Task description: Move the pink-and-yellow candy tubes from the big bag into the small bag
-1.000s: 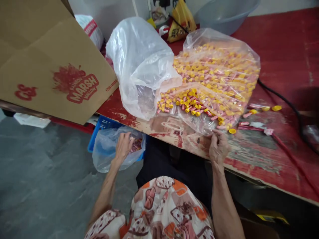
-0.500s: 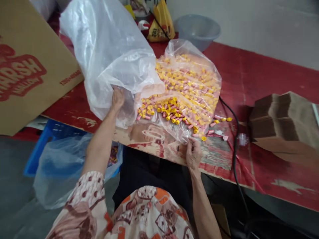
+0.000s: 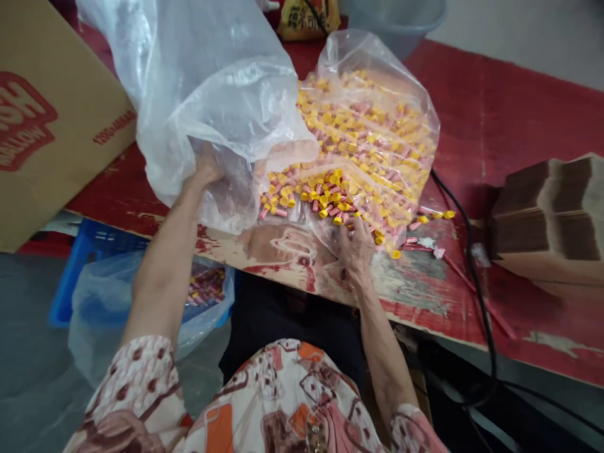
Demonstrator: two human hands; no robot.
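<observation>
Head view: left hand (image 3: 210, 167) under loose film of white bag (image 3: 231, 94), partly veiled, whether closed impossible to tell. Right hand (image 3: 357, 250) half curled at near edge of clear bag (image 3: 361, 50), beside yellow-capped pieces (image 3: 330, 196); any grip too blurred to confirm. Pieces heaped mostly inside clear bag on red worktop (image 3: 509, 113), many dimmed by film. Carton (image 3: 61, 132) cut off at left; basin (image 3: 401, 22) cropped at top; blue crate (image 3: 65, 296) partly hidden behind left forearm (image 3: 163, 270).

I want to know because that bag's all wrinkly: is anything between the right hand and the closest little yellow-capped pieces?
Nothing visible blocks the right hand from the nearest yellow-capped pieces at the bag's mouth. Farther back, the clear bag covers the others.
</observation>
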